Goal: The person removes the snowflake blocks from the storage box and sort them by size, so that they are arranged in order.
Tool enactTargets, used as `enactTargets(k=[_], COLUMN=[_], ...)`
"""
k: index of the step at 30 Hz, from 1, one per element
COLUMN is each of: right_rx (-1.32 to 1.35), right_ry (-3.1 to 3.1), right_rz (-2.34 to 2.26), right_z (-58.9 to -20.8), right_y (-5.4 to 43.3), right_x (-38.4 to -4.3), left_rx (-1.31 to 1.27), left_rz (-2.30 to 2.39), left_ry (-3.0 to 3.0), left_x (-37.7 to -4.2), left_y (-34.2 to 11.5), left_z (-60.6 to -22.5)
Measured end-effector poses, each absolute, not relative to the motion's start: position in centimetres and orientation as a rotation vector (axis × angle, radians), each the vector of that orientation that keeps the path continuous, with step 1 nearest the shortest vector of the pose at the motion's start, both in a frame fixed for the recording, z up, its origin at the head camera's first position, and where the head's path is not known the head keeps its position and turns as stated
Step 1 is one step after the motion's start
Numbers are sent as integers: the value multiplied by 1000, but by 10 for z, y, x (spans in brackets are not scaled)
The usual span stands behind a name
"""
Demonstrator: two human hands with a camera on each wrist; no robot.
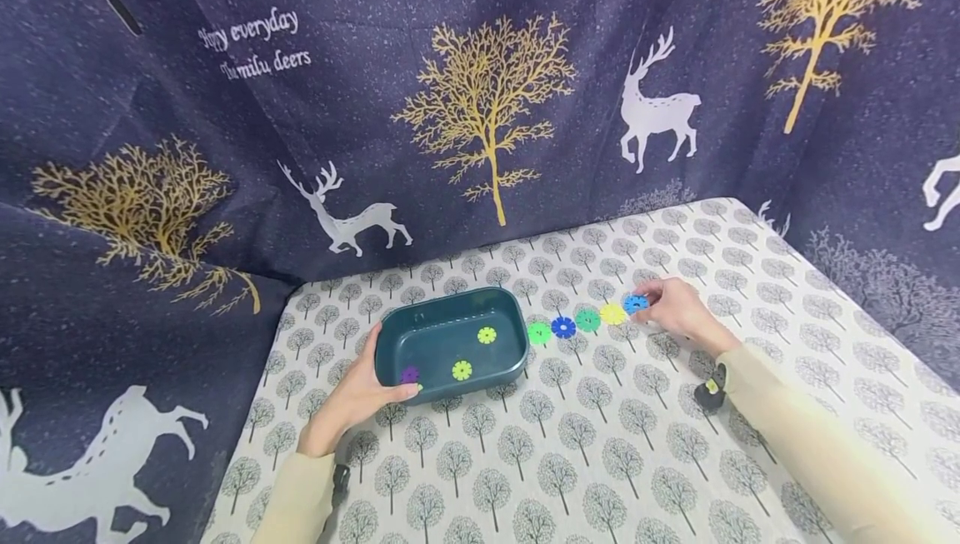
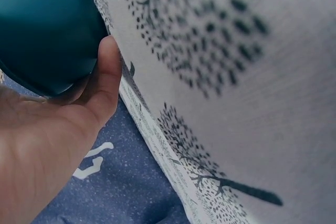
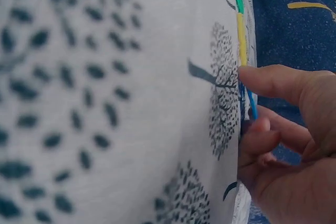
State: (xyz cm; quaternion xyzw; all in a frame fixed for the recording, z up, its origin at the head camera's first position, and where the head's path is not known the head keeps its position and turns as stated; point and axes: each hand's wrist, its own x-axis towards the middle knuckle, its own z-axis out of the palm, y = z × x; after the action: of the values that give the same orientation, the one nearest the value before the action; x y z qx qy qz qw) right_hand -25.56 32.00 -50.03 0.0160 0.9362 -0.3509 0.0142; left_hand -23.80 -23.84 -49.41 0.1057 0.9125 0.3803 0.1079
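My left hand (image 1: 360,390) grips the left end of a dark teal plastic basin (image 1: 442,307), its thumb over the near rim. In the left wrist view the left hand (image 2: 68,119) is against the basin's outer wall (image 2: 47,30). Inside the basin lie two yellow-green snowflake discs (image 1: 461,370) and a purple disc (image 1: 408,374). My right hand (image 1: 678,309) pinches a light blue snowflake disc (image 1: 636,303) at the right end of a row. Leftward from it run a yellow disc (image 1: 612,313), a teal-green disc (image 1: 588,320), a dark blue disc (image 1: 563,326) and a bright green disc (image 1: 538,332).
A white cloth with printed trees (image 1: 540,444) covers the table. Behind it hangs a navy curtain (image 1: 360,127) with deer and gold trees. The row's bright green disc lies close to the basin's right end. Dark bands sit at both wrists.
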Motion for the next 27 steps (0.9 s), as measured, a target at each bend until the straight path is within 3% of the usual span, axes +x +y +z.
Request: enactTargets(k=[27], right_rx=[49], right_ry=[2869], right_rz=[-1069], right_z=[-498], right_y=[322], right_x=[-257], left_rx=[251], left_rz=[1061], left_ry=[2685], left_x=[-237], left_y=[-237], left_z=[-490])
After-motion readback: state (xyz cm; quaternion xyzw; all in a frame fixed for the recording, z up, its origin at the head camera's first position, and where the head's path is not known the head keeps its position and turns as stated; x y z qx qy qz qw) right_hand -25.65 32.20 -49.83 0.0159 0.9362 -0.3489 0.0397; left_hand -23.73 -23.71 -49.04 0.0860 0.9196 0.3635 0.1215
